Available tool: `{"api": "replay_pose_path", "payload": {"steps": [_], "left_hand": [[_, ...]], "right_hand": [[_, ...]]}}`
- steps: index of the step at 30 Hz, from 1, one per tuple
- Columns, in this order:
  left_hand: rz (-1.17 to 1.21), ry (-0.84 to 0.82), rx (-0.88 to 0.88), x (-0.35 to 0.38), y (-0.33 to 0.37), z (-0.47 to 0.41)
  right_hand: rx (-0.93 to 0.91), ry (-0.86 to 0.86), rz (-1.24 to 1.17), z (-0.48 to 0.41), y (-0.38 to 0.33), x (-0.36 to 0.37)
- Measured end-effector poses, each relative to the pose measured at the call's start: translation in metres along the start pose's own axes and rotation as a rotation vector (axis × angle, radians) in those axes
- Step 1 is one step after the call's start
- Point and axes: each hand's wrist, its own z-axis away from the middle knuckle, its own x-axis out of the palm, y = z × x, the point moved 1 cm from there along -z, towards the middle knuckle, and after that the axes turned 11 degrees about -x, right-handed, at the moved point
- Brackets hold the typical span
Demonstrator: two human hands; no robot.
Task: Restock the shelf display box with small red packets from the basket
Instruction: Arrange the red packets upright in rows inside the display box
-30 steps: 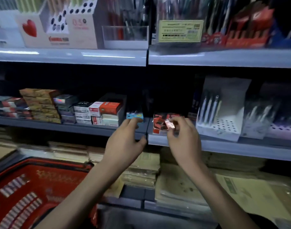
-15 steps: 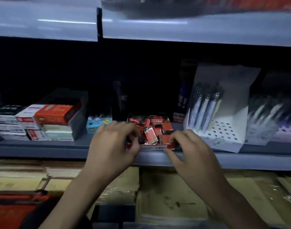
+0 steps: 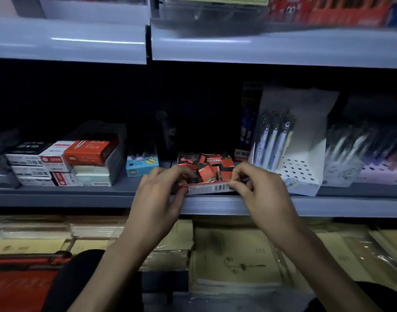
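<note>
1. The display box (image 3: 209, 188) sat at the near edge of the middle shelf (image 3: 80, 197). A small blue box (image 3: 141, 168) stood to its left and a white pen stand (image 3: 302, 176) to its right. Red packets (image 3: 206, 171) lay jumbled inside it.
2. My left hand (image 3: 161, 199) pinched its left front corner and my right hand (image 3: 262, 194) its right front corner, fingers curled on the low lip.
3. I judged the box to be thin card, light and easily bent, so best held at both corners. The packets looked small, light and glossy, likely to slide; pinch them by the edges.
4. The lip carried a barcode and print too small to read. The labels on the stacked boxes (image 3: 89, 154) far left were blurred.
5. The red basket (image 3: 17, 289) lay near left, below.
</note>
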Motion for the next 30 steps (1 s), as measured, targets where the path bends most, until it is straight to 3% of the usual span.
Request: {"api": "replay_pose_path", "payload": {"steps": [5, 13, 18, 24, 30], "left_hand": [[0.223, -0.069, -0.025, -0.007, -0.001, 0.014], [0.268, -0.116, 0.033, -0.007, -0.004, 0.026], [0.359, -0.067, 0.079, -0.012, -0.002, 0.029], [0.590, 0.037, -0.138, -0.018, -0.013, 0.007], [0.600, 0.221, -0.187, -0.001, -0.022, -0.054]], "right_hand": [[0.033, -0.075, -0.030, 0.014, -0.004, -0.013], [0.059, -0.099, -0.051, 0.032, -0.004, -0.020], [0.059, -0.083, -0.038, 0.033, -0.007, -0.023], [-0.040, -0.006, 0.050, 0.008, -0.028, -0.033], [-0.054, -0.161, 0.049, -0.071, -0.051, -0.011]]}}
